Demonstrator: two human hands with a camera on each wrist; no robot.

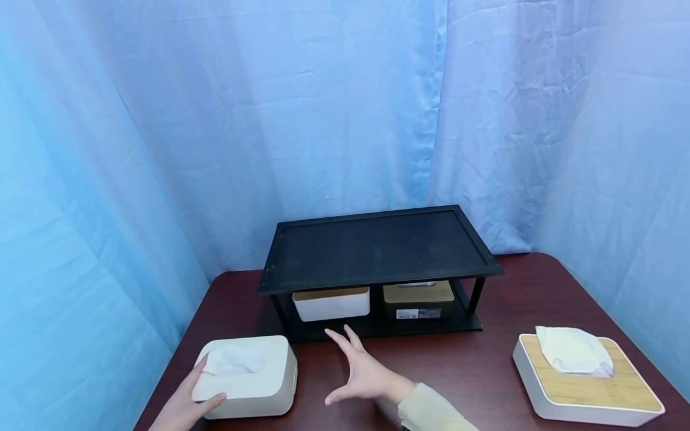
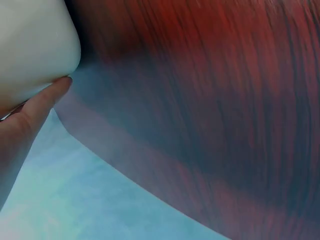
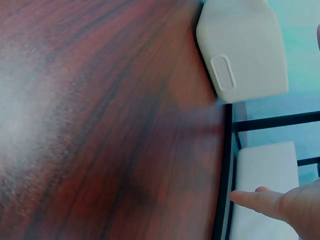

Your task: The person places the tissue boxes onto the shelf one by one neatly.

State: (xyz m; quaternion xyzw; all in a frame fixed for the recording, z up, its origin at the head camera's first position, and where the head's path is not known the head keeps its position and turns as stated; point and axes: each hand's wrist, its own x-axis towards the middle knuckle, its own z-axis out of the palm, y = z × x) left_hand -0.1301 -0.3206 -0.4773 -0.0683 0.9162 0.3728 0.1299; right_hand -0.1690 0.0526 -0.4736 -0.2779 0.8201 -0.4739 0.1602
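A white tissue box [image 1: 250, 383] with a tissue in its top slot stands at the front left of the table. My left hand [image 1: 185, 398] touches its left end, thumb against the near side and fingers extended along the left edge. In the left wrist view one fairly straight finger [image 2: 50, 97] meets the lower edge of the box. To the right of that box, my right hand [image 1: 366, 371] hovers, holding nothing, with fingers spread and thumb apart. Behind it stands a black two-level rack [image 1: 372, 251], its lower level holding a white wood-topped box [image 1: 331, 305].
A dark box with a tan lid [image 1: 417, 293] and a label sits at the right of the rack's lower level. Another tissue box [image 1: 598, 389], white with a wooden lid, stands at the table's right side. Blue curtains [image 1: 345, 120] surround the dark red table [image 1: 447, 365].
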